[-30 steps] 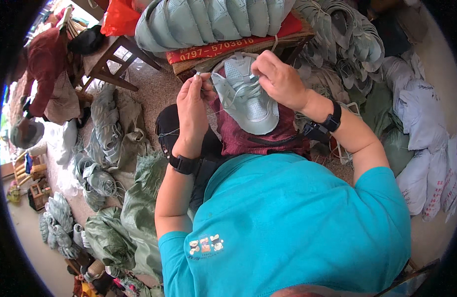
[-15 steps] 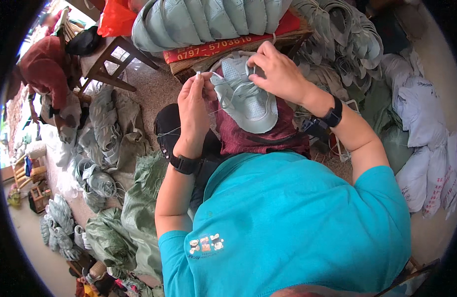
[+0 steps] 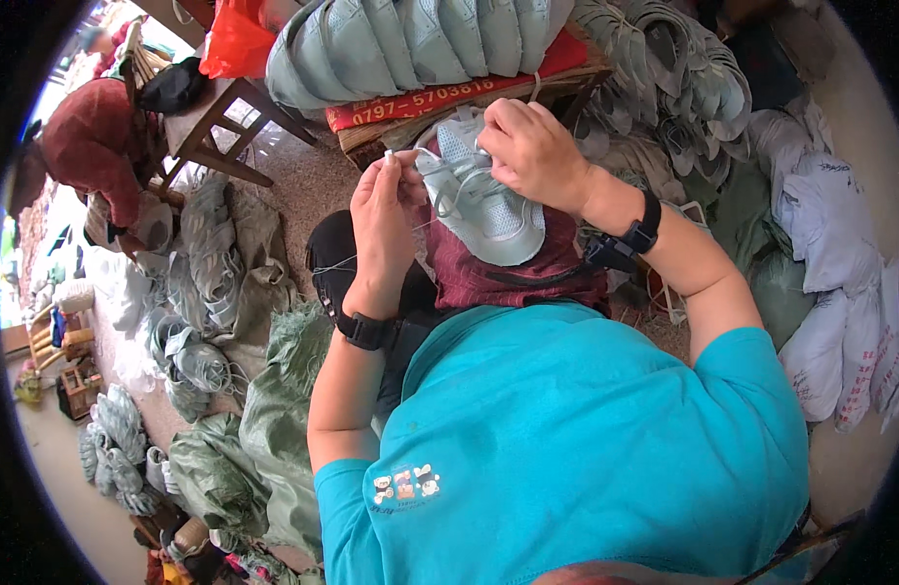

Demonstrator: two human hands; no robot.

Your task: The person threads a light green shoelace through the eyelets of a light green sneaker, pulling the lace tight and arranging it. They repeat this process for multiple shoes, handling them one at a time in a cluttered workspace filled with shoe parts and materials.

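Note:
A pale grey-green mesh shoe upper (image 3: pixel 513 232) lies over dark red cloth (image 3: pixel 464 278) on my lap, toe toward me. Thin shoelace (image 3: pixel 459 185) criss-crosses its opening, with loose loops on top. At the upper's left side, my left hand (image 3: pixel 381 214) pinches a shoelace, and a white end sticks up between thumb and forefinger. A fine thread runs from near this hand toward the upper. My right hand (image 3: pixel 539 156) is closed against the upper's right eyelet edge; its curled fingers hide what they pinch.
Stacked shoe uppers (image 3: pixel 410 49) rest on a red-covered wooden bench (image 3: pixel 401 132) just ahead. More uppers hang in bunches (image 3: pixel 678 78) at right, near white sacks (image 3: pixel 829 234). Green sacks (image 3: pixel 284 419) lie at left. Another person (image 3: pixel 98 156) bends over beside a wooden stool (image 3: pixel 225 132).
My right hand's fingers have gone from spread around a lace loop to curled together at the upper's edge. My left hand keeps its pinch, almost in place.

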